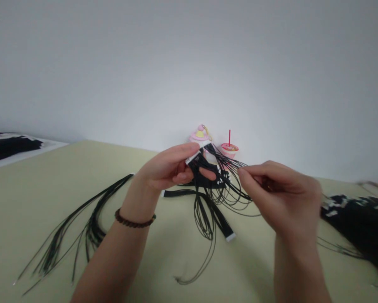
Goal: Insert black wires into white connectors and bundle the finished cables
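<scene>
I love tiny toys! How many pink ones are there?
2: a cupcake charm behind the left hand, and a cup with a red straw beside it. More may be hidden.

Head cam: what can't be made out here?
Head view:
- Right hand: its fingers hide whether it pinches a strand; also blurred.
- Cord bundle: the held part is hidden by the left hand.
- Black heap: cut off by the right edge, blurred.
- Dark heap: cut off by the left edge.
- Pink charm: base hidden behind the left hand and bundle.
</scene>
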`<state>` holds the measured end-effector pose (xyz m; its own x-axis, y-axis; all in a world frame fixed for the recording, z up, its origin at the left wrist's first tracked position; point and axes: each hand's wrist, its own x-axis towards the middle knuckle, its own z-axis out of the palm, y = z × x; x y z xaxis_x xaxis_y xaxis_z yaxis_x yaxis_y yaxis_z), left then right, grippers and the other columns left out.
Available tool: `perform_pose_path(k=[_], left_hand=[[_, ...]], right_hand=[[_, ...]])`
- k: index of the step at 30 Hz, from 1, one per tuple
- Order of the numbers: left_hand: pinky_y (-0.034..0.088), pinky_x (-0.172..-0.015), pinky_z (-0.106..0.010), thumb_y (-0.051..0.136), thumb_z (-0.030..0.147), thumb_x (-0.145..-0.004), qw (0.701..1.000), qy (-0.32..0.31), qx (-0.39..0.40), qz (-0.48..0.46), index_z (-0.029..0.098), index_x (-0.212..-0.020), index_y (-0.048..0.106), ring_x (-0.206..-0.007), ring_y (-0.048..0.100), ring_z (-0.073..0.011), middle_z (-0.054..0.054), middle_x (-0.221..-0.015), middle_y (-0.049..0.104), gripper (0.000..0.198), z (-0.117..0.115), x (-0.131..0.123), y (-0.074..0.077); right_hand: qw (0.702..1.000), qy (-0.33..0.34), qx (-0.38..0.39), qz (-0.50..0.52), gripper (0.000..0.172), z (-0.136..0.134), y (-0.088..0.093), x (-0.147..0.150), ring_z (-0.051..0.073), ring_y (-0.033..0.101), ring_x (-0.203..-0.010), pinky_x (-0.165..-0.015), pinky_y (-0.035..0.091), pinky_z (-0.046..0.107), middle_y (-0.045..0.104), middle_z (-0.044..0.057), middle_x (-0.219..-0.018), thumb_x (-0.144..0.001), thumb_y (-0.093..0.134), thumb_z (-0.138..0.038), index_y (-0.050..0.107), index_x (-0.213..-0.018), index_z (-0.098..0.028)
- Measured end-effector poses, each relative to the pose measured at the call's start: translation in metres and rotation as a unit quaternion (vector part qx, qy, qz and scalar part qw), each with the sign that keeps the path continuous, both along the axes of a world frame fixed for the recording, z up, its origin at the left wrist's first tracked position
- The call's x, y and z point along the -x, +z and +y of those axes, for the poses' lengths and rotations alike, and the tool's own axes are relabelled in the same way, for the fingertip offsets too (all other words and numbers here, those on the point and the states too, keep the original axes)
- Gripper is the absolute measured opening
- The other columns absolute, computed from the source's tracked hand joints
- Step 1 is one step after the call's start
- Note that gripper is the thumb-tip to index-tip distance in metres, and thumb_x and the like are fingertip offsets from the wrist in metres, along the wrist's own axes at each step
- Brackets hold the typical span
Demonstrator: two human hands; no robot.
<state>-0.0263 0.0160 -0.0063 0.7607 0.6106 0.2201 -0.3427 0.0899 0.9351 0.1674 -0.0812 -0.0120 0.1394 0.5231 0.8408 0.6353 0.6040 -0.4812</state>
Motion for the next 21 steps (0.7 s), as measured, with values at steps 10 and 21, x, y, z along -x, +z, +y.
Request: perform_pose_path(k=[10,21], left_hand=[[0.025,-0.03,-0.008,0.056,0.032,-0.091,1.0,0.003,-0.001,0.0,0.011,-0.082,0.065,-0.032,0.036,0.0001,-0.013,-0.073,0.075,0.025,0.0006,0.0005,-0.0007],[0.025,-0.03,-0.008,0.058,0.031,-0.089,1.0,0.002,-0.005,-0.004,0.01,-0.079,0.068,-0.031,0.036,0.0003,-0.012,-0.07,0.074,0.025,-0.003,-0.0012,0.0023]], right_hand=[[0.998,-0.029,0.0,-0.061,0.017,-0.0006,-0.0004,0.008,0.006,0.038,-0.043,-0.044,0.031,0.023,0.046,-0.005,-0.047,-0.073,0.064,-0.014,0.063,-0.056,-0.019],[0.998,-0.015,0.008,-0.062,0.019,0.0038,-0.0018,0.0085,0.006,0.039,-0.045,-0.047,0.032,0.023,0.045,-0.005,-0.048,-0.074,0.063,-0.012,0.063,-0.056,-0.017]])
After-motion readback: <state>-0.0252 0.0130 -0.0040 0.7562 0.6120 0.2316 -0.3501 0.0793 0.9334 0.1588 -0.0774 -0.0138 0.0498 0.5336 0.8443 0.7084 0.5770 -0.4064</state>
